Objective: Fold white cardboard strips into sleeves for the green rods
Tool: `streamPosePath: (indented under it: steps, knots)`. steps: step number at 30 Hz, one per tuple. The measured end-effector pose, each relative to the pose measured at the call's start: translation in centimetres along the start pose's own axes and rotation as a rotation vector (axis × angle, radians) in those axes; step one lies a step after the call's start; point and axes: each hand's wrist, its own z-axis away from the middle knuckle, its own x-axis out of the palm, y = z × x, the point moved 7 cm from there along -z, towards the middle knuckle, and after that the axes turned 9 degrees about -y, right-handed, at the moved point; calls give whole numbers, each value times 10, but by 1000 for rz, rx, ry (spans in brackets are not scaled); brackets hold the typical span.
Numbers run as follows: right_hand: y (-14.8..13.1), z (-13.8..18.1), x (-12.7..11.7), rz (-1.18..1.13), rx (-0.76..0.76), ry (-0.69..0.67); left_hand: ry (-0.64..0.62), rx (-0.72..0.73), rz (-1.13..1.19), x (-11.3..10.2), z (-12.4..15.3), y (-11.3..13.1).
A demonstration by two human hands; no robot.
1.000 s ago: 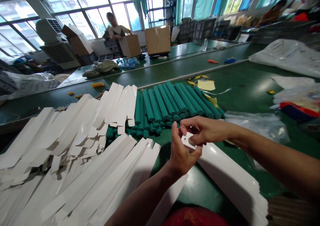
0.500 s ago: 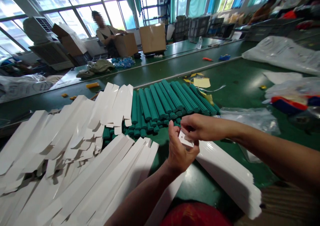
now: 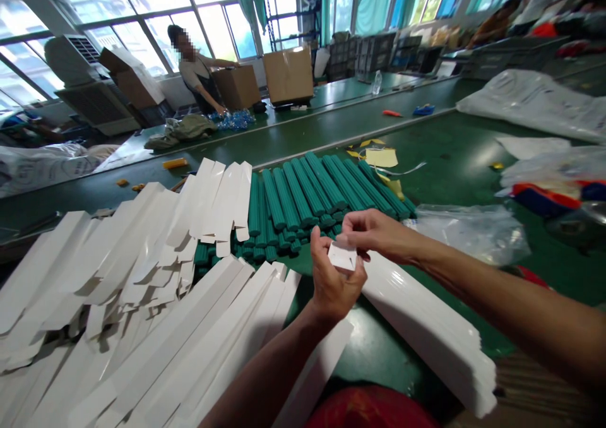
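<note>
My left hand [image 3: 331,284] is wrapped round a narrow white carton [image 3: 343,257], whose closed end faces up towards me. My right hand [image 3: 372,231] is closed at the far edge of that end, with fingertips against the cardboard; part of the carton is hidden by both hands. Just beyond lies a stack of ribbed green rods [image 3: 303,191]. Under my right forearm a stack of flat white cartons [image 3: 426,321] slants towards the table edge. Many more white cartons [image 3: 189,346] are heaped on the left.
A clear plastic bag [image 3: 473,232] lies right of the rods. Yellow scraps [image 3: 381,158], an orange-handled tool [image 3: 392,113] and a blue tape dispenser [image 3: 423,110] are on the green table [image 3: 445,156]. Across it, a person [image 3: 201,74] stands by cardboard boxes [image 3: 288,74].
The carton end has tipped more into view and shifted slightly left with my left hand. My right hand has drawn back from over it to its far edge. The person opposite reaches lower.
</note>
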Motion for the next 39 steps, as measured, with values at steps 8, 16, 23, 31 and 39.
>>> streamPosePath:
  steps: [8, 16, 23, 31, 39]
  knots:
    - [182, 66, 77, 201, 504, -519, 19, -316, 28, -48, -59, -34]
    - [251, 17, 146, 167, 315, -168, 161, -258, -20, -107, -120, -23]
    - [235, -27, 79, 495, 323, 134, -708, -459, -403, -37, -66, -59]
    - [242, 47, 17, 926, 624, 488, -1262, -24, -659, 62, 113, -97]
    - [232, 32, -6, 866, 559, 307, -1163, -333, -627, 19, 104, -162]
